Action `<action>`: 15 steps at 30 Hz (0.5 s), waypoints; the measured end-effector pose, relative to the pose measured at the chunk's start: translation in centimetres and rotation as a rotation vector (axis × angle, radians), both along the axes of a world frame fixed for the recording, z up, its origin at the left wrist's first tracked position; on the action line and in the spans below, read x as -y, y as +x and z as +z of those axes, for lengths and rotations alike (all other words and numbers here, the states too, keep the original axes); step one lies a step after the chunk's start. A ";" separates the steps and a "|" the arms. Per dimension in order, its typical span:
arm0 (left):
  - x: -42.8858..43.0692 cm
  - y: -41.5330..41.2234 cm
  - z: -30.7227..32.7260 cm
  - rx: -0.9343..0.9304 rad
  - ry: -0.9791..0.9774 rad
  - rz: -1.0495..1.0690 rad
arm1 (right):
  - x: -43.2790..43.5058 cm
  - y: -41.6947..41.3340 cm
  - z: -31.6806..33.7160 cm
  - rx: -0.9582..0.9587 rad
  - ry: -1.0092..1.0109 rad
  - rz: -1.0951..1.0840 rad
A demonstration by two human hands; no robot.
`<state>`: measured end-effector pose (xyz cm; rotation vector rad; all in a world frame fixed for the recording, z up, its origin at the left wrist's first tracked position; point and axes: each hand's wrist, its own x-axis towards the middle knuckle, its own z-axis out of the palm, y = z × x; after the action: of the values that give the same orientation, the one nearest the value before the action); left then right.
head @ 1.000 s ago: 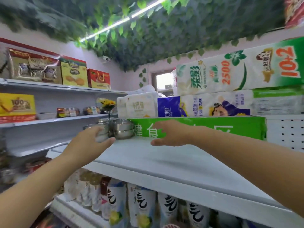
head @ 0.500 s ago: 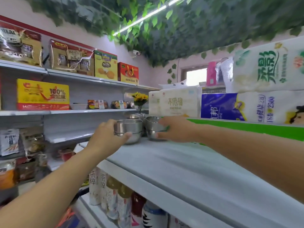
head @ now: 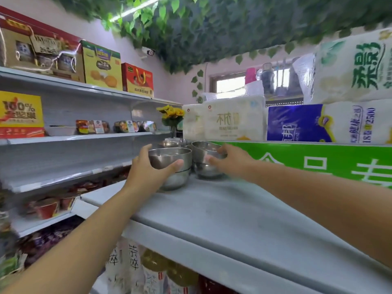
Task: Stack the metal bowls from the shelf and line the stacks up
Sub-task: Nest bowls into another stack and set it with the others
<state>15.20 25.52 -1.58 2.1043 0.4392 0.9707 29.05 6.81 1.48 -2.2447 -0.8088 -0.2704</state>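
Bowl (head: 169, 159) atop left stack (head: 176, 180): clasped in left grip (head: 146, 172) | tilted bowl (head: 202, 152): clasped in right grip (head: 231, 162)

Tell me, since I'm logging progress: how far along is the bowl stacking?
Done: the left stack holds two nested bowls, and the left hand grips its top bowl. In hand: the right hand holds a tilted bowl over a lower bowl, not yet seated. Left: more bowls sit behind, apparently unstacked, and the lining up looks unfinished.
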 end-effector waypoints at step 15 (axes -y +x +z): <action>-1.0 0.2 -0.7 0.317 -0.095 -0.188 | -1.7 2.0 -1.3 0.132 0.387 -0.187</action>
<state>15.38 26.53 -2.32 1.8275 0.1217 1.1231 31.08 8.50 0.14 -1.9498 -0.5560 -0.6149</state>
